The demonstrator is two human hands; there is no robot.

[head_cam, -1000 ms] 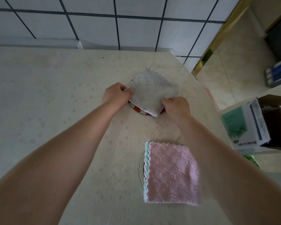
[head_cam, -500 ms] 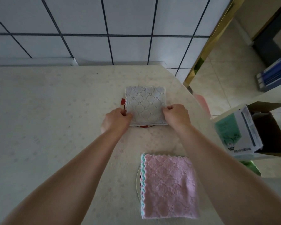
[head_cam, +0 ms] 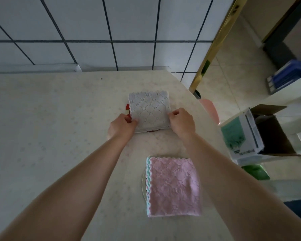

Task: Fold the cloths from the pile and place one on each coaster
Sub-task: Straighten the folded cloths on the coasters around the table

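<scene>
Grey cloth [head_cam: 149, 110], folded square, lies flat on the table [head_cam: 50, 127], covering a red-and-white coaster [head_cam: 127, 108] that shows only as slivers at the cloth's left edge and under its near edge. Left hand [head_cam: 122, 126] sits at the cloth's near-left corner, fingers curled, pinching the left edge between thumb and fingertips. Right hand [head_cam: 182, 121] is at the near-right corner, fingers curled in, pinching the right edge. The cloth spans the gap between the two hands and extends away from them toward the tiled wall [head_cam: 111, 32]. Nearer the person, between the forearms, a pink cloth [head_cam: 174, 186] lies folded, teal layers showing along its left edge, on a pale coaster [head_cam: 143, 181] whose rim peeks out at the left. Both hands are well apart from it. An open carton [head_cam: 261, 134] stands off the table to the right.
</scene>
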